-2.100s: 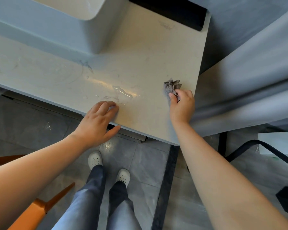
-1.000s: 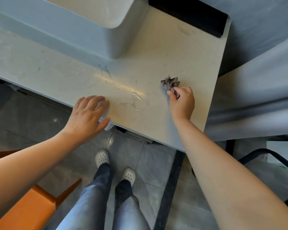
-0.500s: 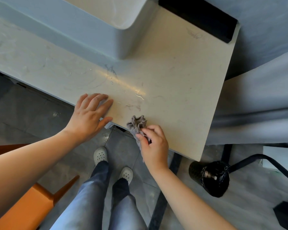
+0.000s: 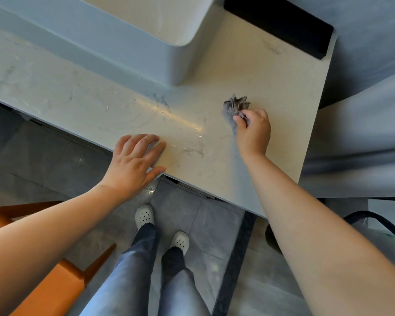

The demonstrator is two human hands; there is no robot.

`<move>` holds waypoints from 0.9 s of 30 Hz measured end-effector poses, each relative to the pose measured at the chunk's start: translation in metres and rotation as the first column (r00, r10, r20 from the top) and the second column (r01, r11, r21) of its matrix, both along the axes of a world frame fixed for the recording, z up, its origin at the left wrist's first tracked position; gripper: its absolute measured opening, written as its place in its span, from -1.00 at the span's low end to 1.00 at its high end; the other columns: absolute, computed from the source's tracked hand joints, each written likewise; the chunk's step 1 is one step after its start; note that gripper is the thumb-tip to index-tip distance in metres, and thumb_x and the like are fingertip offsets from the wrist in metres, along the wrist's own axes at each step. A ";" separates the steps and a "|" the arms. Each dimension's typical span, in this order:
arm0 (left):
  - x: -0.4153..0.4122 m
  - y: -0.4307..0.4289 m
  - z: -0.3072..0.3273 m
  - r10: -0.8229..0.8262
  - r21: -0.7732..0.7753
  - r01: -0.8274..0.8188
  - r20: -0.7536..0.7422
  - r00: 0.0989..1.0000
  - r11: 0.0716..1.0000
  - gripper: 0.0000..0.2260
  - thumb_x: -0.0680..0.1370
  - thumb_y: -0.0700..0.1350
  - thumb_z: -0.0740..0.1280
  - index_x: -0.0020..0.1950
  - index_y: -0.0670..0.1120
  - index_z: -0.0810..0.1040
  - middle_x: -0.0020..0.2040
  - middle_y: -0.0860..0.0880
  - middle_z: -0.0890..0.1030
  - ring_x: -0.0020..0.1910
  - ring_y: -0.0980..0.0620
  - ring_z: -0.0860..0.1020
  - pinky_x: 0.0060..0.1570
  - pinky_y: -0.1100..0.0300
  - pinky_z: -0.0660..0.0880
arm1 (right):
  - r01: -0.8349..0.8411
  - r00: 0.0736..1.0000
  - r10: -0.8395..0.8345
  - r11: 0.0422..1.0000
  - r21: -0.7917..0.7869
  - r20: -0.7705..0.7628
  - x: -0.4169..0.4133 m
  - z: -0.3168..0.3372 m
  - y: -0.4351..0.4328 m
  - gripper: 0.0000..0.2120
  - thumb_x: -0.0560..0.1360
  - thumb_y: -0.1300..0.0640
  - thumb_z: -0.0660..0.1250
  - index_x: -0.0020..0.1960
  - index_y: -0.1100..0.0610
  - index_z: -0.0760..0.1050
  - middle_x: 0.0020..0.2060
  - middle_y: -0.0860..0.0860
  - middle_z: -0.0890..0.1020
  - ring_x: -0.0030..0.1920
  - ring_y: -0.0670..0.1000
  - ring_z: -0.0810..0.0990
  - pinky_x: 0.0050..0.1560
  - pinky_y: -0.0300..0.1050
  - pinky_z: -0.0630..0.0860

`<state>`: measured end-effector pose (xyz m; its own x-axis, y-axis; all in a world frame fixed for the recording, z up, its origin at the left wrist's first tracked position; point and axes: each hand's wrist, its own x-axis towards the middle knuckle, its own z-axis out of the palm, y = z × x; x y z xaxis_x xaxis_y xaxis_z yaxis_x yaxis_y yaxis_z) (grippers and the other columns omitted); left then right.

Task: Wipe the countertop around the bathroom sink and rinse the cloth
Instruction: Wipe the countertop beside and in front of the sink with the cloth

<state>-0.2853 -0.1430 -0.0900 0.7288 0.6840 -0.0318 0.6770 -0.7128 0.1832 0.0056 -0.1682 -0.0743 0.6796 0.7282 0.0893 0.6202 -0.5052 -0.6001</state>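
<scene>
Pinching cloth (image 4: 235, 107) on countertop (image 4: 271, 92), right hand (image 4: 253, 131); left hand (image 4: 132, 163) flat.

Cloth (image 4: 235, 106): grey. Surface (image 4: 271, 92): cream, faint grey veining. Sink (image 4: 132, 42): pale blue-grey. Shoes (image 4: 144, 215): white, perforated. Chair (image 4: 55, 286): orange.

Right hand (image 4: 253, 131) grips cloth (image 4: 235, 107); left hand (image 4: 132, 160) flat on countertop (image 4: 271, 92).
</scene>
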 end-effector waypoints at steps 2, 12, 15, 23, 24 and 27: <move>-0.001 0.000 0.000 -0.009 -0.003 0.009 0.000 1.000 1.000 -0.47 0.56 0.21 0.10 0.39 -0.09 0.42 0.34 -0.13 0.44 0.32 -0.19 0.37 0.31 -0.13 0.19 | 0.056 0.998 -0.056 0.998 0.028 0.003 -0.011 -0.007 -0.002 -0.82 0.47 0.14 0.37 0.03 0.18 0.61 0.00 0.12 0.56 0.00 0.14 0.54 -0.17 -0.21 0.29; -0.004 0.009 0.010 -0.009 -0.083 0.008 -0.013 1.000 0.997 -0.41 0.51 0.27 0.12 0.40 -0.08 0.39 0.31 -0.09 0.45 0.27 -0.14 0.38 0.27 -0.07 0.23 | -0.181 0.983 0.181 0.982 0.049 -0.005 -0.105 -0.010 -0.068 -0.83 0.41 0.15 0.44 -0.01 0.16 0.64 -0.05 0.02 0.59 -0.08 0.03 0.54 -0.18 -0.19 0.45; -0.015 0.011 0.015 0.049 -0.105 -0.045 0.037 0.998 0.993 -0.37 0.50 0.24 0.14 0.41 -0.16 0.37 0.28 -0.14 0.46 0.25 -0.15 0.40 0.29 -0.08 0.28 | -0.263 0.962 0.264 0.964 0.031 -0.061 -0.122 -0.007 -0.086 -0.84 0.42 0.15 0.44 -0.02 0.16 0.64 -0.06 0.00 0.58 -0.10 0.01 0.54 -0.17 -0.18 0.49; -0.031 0.021 0.020 0.179 -0.077 -0.178 0.011 0.984 0.981 -0.34 0.52 0.23 0.11 0.37 -0.27 0.38 0.32 -0.21 0.42 0.29 -0.20 0.35 0.34 -0.12 0.28 | -0.203 0.928 0.214 0.977 0.068 -0.304 -0.104 0.033 -0.072 -0.97 0.43 0.20 0.43 -0.15 0.17 0.60 -0.19 -0.03 0.53 -0.22 -0.16 0.48 -0.19 -0.47 0.37; -0.031 0.023 0.019 0.185 -0.078 -0.185 -0.011 0.983 0.980 -0.31 0.51 0.25 0.09 0.39 -0.28 0.35 0.35 -0.22 0.40 0.32 -0.21 0.33 0.36 -0.14 0.26 | -0.174 0.950 0.189 0.981 0.082 -0.249 -0.092 0.036 -0.061 -0.95 0.43 0.20 0.43 -0.14 0.18 0.61 -0.18 -0.01 0.54 -0.24 -0.16 0.47 -0.20 -0.46 0.35; -0.034 0.028 0.015 0.210 -0.087 -0.214 -0.059 0.976 0.973 -0.22 0.49 0.32 0.04 0.45 -0.28 0.24 0.43 -0.23 0.30 0.40 -0.23 0.25 0.41 -0.16 0.20 | -0.127 0.986 0.135 0.989 0.082 -0.103 -0.056 0.034 -0.022 -0.87 0.42 0.19 0.43 -0.07 0.23 0.62 -0.12 0.09 0.57 -0.21 -0.05 0.49 -0.18 -0.33 0.33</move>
<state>-0.3197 -0.1152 -0.0751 0.5633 0.8153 -0.1339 0.8207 -0.5335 0.2043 -0.0508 -0.1900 -0.0408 0.5877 0.8053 0.0778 0.6074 -0.3756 -0.7000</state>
